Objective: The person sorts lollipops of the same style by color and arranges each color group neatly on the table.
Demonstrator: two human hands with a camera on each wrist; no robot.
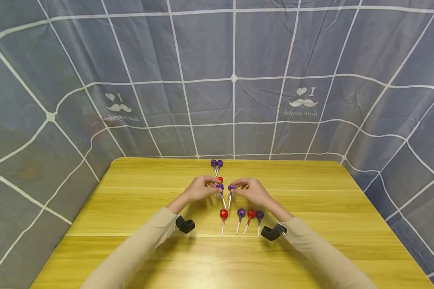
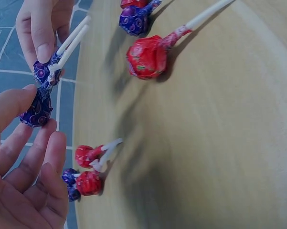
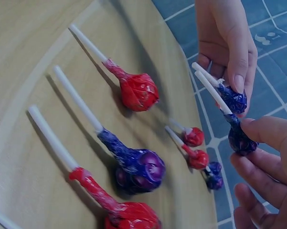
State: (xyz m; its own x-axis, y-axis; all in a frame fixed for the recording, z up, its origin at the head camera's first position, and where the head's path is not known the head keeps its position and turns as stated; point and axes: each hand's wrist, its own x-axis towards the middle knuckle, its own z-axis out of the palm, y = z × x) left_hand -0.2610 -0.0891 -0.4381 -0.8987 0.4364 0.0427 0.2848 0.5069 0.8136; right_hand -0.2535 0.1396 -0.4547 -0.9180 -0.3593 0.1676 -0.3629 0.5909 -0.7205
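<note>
My left hand (image 1: 201, 188) pinches a purple-wrapped lollipop (image 2: 37, 112) by its candy head between thumb and fingers. Opposite it, my right hand (image 1: 252, 191) grips a second purple lollipop (image 3: 240, 139) the same way. Both are held up off the table, heads side by side, and their white sticks run close together toward me. In the left wrist view the right hand (image 2: 44, 28) is on the far side; the right wrist view has the left hand (image 3: 229, 45) at the top. Just beyond, partly hidden by the left hand, lie two red lollipops (image 2: 89, 183).
Two purple lollipops (image 1: 217, 163) lie paired near the back edge of the wooden table (image 1: 137, 218). Nearer me, a red lollipop (image 1: 223, 214), a purple one (image 1: 241, 212), another red one (image 1: 251, 214) and a dark purple one (image 1: 259, 215) form a row. A grey checked curtain (image 1: 206, 100) surrounds the table.
</note>
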